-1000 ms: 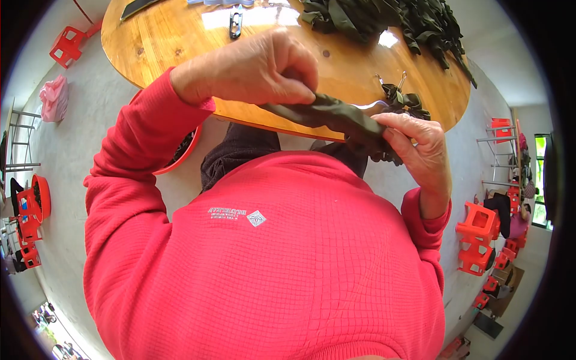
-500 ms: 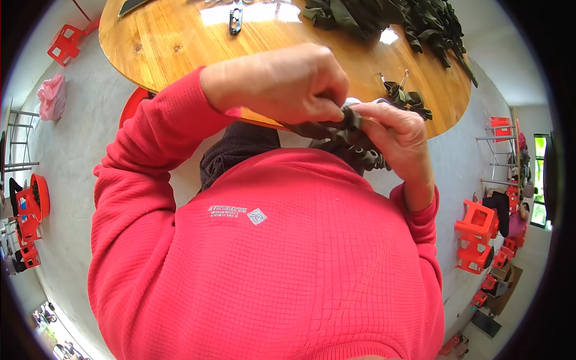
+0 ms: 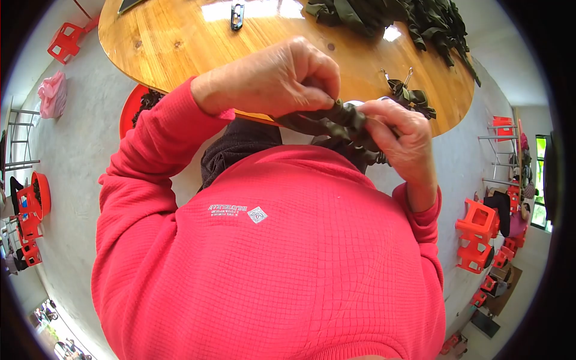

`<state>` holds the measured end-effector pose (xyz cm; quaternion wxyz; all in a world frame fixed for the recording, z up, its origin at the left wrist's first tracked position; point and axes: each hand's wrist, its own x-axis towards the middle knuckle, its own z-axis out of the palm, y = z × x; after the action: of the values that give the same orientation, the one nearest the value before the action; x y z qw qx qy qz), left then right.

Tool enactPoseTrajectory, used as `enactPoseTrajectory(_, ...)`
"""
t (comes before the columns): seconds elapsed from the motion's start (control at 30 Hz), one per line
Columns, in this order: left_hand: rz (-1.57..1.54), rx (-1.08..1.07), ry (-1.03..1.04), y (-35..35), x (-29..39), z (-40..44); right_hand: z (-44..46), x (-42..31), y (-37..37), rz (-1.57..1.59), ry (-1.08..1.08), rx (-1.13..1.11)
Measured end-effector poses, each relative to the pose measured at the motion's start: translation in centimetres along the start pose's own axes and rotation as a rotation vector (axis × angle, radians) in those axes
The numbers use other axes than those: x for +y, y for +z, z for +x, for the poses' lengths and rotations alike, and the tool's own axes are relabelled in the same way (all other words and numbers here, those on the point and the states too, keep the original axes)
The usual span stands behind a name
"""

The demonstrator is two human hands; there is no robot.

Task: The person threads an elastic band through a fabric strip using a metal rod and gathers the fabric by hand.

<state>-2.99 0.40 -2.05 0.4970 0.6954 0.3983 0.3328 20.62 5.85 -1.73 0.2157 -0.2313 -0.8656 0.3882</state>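
Note:
A gathered strip of dark olive fabric hangs between my two hands in front of my lap, just off the table's near edge. The fingers of my left hand are closed, pinching the strip at its upper end. My right hand grips the bunched part of the same strip between thumb and fingers. Its lower folds droop in front of dark trousers. Beyond my right hand, a small dark fabric bundle with metal prongs lies on the table.
The round wooden table carries black thread snips and a large pile of dark olive fabric. Under its left edge stands a red basin with dark pieces. Red stools and a pink bag are farther off.
My left hand has shifted slightly left and up, drawing away from my right hand. More of the fabric strip now shows between them.

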Motion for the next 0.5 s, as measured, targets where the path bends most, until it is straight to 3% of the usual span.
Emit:
enactPoseTrajectory(0.1, 0.126, 0.057, 0.097, 0.2, -0.6, 0.5, 0.4, 0.0, 0.4, 0.085, 0.013, -0.055)
enactPoseTrajectory(0.2, -0.249, 0.165, -0.132, 1.0, 0.7, 0.0, 0.2, 0.7, -0.1, 0.178, 0.084, -0.054)
enactPoseTrajectory(0.3, -0.412, 0.149, -0.186, 0.1, 0.6, -0.5, 0.1, 0.3, -1.1, 0.179, 0.134, -0.002)
enactPoseTrajectory(0.4, -0.257, 0.119, -0.098, 0.6, -0.9, -0.5, -0.2, 0.6, -2.0, 0.105, 0.056, -0.052)
enactPoseTrajectory(0.5, -0.178, 0.066, -0.032, 1.0, -1.3, -0.4, -0.3, 1.2, -2.1, 0.077, 0.123, -0.116)
